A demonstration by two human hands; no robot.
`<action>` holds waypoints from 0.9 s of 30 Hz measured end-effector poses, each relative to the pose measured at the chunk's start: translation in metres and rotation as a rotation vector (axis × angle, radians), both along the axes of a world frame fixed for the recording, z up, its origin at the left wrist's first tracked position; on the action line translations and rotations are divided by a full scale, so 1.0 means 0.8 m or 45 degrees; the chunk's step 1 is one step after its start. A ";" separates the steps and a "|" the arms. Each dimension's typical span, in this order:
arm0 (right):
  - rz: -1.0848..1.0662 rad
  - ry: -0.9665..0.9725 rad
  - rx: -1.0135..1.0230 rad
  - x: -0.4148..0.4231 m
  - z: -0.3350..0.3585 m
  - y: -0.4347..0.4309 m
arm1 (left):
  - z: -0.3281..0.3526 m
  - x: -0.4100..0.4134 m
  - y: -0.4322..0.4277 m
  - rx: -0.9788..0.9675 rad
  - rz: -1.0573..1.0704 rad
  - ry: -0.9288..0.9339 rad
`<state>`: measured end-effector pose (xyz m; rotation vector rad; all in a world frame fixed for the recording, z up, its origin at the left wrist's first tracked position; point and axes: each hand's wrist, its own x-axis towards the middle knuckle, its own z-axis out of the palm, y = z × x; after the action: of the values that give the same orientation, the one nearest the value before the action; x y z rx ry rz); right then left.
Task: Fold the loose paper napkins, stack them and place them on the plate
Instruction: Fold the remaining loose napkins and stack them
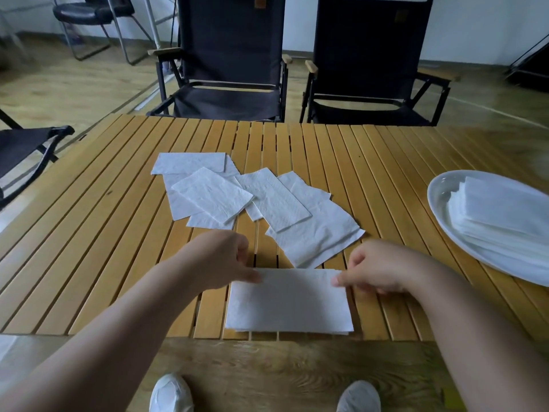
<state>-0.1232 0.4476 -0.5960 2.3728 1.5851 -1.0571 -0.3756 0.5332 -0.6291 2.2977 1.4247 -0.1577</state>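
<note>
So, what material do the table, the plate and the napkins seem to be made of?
Table: probably wood, narrow honey-coloured slats with gaps, smooth and slightly glossy. Plate: looks like glazed white ceramic, shiny rim; plastic is possible. Napkin being folded and loose napkins: thin white paper tissue, matte, faintly embossed and creased.
</note>
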 end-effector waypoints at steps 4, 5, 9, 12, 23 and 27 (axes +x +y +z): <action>-0.297 0.057 0.574 0.022 -0.010 0.004 | 0.003 0.020 -0.007 0.242 -0.068 -0.150; -0.355 0.056 0.659 0.025 -0.016 0.007 | 0.002 0.029 -0.009 0.257 -0.082 -0.204; -0.475 0.006 0.785 0.031 -0.051 0.025 | -0.008 0.064 -0.012 0.248 -0.134 -0.271; -0.456 -0.092 0.799 0.032 -0.069 0.032 | -0.016 0.082 -0.012 0.241 -0.176 -0.264; -0.436 -0.122 0.905 0.032 -0.082 0.038 | -0.021 0.093 0.001 0.189 -0.098 -0.339; -0.438 -0.131 0.895 0.029 -0.083 0.042 | -0.020 0.085 0.005 0.206 -0.056 -0.407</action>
<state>-0.1000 0.4810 -0.6622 3.1742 1.7604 -0.4200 -0.3073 0.5375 -0.6454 2.3517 1.2623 0.3096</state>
